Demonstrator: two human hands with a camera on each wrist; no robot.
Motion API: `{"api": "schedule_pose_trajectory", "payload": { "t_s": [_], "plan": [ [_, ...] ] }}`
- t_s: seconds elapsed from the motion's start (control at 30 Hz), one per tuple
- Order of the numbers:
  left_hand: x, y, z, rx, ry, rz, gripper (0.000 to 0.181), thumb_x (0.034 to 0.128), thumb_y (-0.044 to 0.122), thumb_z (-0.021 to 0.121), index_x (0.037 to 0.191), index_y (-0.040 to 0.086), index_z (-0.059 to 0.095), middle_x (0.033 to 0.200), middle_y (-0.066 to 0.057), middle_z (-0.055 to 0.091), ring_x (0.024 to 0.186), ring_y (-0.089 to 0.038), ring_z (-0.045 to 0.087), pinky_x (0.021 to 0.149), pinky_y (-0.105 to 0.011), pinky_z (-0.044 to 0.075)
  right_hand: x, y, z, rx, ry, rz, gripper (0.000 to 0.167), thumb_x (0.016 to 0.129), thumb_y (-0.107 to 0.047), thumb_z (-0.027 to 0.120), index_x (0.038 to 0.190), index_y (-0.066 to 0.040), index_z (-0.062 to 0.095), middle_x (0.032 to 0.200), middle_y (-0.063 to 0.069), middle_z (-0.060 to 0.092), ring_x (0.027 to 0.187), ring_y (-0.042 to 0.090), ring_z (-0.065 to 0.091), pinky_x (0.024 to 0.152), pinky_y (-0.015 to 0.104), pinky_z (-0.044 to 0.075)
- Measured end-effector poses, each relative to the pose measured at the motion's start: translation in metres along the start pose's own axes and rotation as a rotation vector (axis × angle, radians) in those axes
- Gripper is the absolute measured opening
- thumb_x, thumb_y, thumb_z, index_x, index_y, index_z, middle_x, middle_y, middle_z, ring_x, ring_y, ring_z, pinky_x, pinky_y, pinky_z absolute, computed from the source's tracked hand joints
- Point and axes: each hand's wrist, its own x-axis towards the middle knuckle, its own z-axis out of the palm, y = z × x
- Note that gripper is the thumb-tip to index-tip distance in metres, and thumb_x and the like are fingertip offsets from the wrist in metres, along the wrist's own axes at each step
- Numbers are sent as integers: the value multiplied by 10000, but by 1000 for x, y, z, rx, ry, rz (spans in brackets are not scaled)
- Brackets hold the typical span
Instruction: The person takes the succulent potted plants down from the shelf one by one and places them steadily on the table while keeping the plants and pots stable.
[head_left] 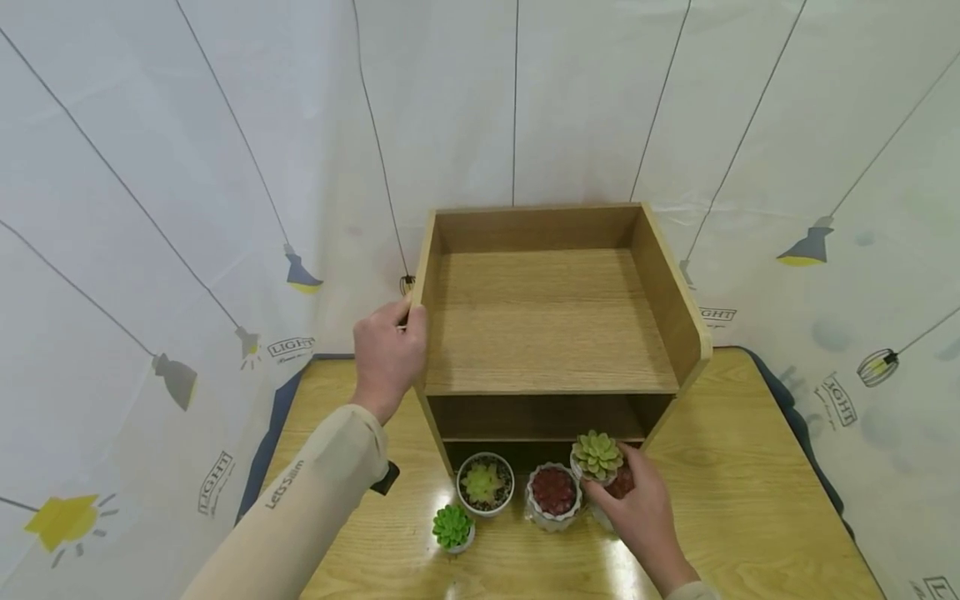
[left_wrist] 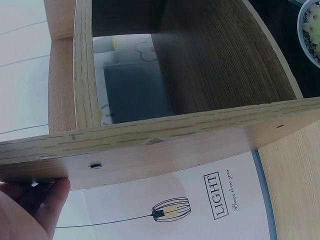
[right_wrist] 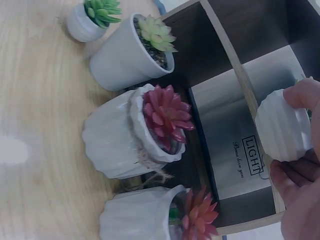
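A wooden shelf unit (head_left: 551, 321) stands on the table, with a top tray and two compartments beneath. My left hand (head_left: 388, 354) grips the edge of its left side panel; in the left wrist view, fingertips (left_wrist: 59, 197) press against the panel's outer face. In my right hand (head_left: 643, 504) is a small potted succulent (head_left: 597, 456), its white ribbed pot (right_wrist: 282, 126) held between thumb and fingers in front of the lower compartments. Below that hand, a white pot with a red succulent (right_wrist: 200, 215) is partly hidden in the head view.
Along the shelf's front stand a dark red succulent (head_left: 553, 492) in a white pot, a pale green succulent (head_left: 482, 483) in a round pot and a small bright green one (head_left: 452, 527). Printed sheeting (head_left: 570, 100) hangs behind the wooden table (head_left: 742, 467).
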Motion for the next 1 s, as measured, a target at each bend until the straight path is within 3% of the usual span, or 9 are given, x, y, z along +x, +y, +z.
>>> {"api": "schedule_pose_trajectory", "payload": {
  "t_s": [0.13, 0.27, 0.43, 0.7, 1.0],
  "plan": [
    [0, 1, 0, -2, -6, -10, 371, 1001, 163, 507, 1257, -19, 703, 977, -231, 759, 694, -297, 740, 454, -295, 551, -6, 1, -1, 1, -39, 38, 616, 812, -165, 874, 1322, 33, 591, 1063, 155, 669, 884, 276, 675, 713, 359, 583],
    [0, 1, 0, 1, -2, -2, 366, 998, 157, 509, 1239, -23, 715, 971, -227, 761, 699, -299, 741, 465, -325, 562, -11, 5, -1, -8, -44, 33, 607, 820, -168, 871, 1316, 41, 591, 1069, 150, 665, 890, 261, 677, 700, 305, 570],
    [0, -1, 1, -2, 11, 17, 355, 990, 148, 513, 1200, -32, 735, 931, -223, 762, 679, -294, 733, 468, -330, 560, -19, 10, 2, 6, -21, 0, 586, 809, -140, 876, 1289, 54, 601, 1151, 210, 674, 941, 322, 713, 730, 381, 608],
    [0, -1, 1, -1, 6, 14, 349, 989, 146, 518, 1194, -30, 739, 894, -212, 756, 627, -270, 698, 445, -276, 523, -30, 19, 7, 9, -29, 39, 637, 809, -141, 867, 1340, 59, 579, 1274, 269, 645, 988, 382, 707, 807, 528, 598],
    [0, -2, 1, 15, 7, 11, 362, 997, 158, 506, 1208, -30, 733, 908, -213, 758, 639, -271, 711, 438, -270, 525, -45, 33, 16, -70, 22, -86, 612, 755, -116, 895, 1284, 26, 624, 1197, 187, 697, 1068, 388, 688, 856, 560, 568]
  ]
}}
